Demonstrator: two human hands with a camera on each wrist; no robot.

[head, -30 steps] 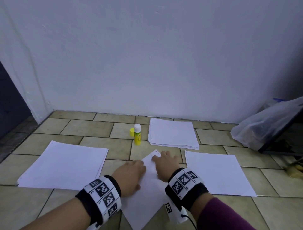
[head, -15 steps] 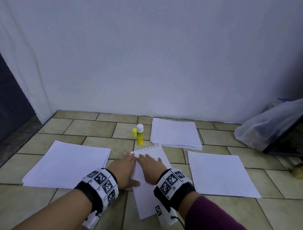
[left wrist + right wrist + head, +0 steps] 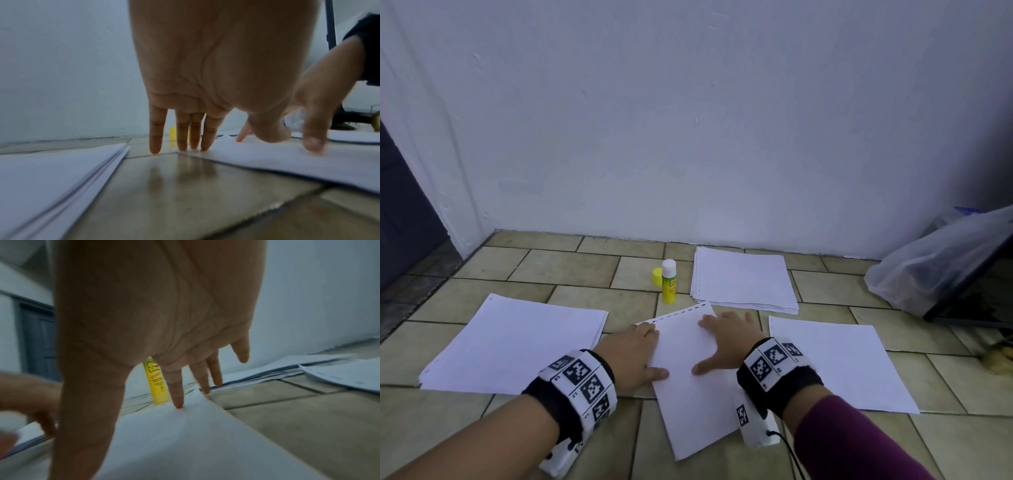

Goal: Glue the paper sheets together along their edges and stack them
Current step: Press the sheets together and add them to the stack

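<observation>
A single sheet of paper is laid flat on the tiled floor in the middle of the head view, skewed so that its perforated top edge tilts toward 1 o'clock. It is pressed down by both hands. The left hand is spread flat with straight fingers on the sheet's left edge, at 9 o'clock of the sheet, the little finger resting on the tile just beside it. The right hand is spread flat too, its fingertips touching the sheet near the top right corner, at 1 o'clock; nothing is grasped by either hand.

A glue stick is stood upright at 12 o'clock of the sheet, near but apart from it, with its yellow cap set just beside it on the floor. A pile of paper is seen at 9 o'clock, a second pile at 1 o'clock by the wall, and another sheet at 3 o'clock. A plastic bag is seen far off at 2 o'clock.
</observation>
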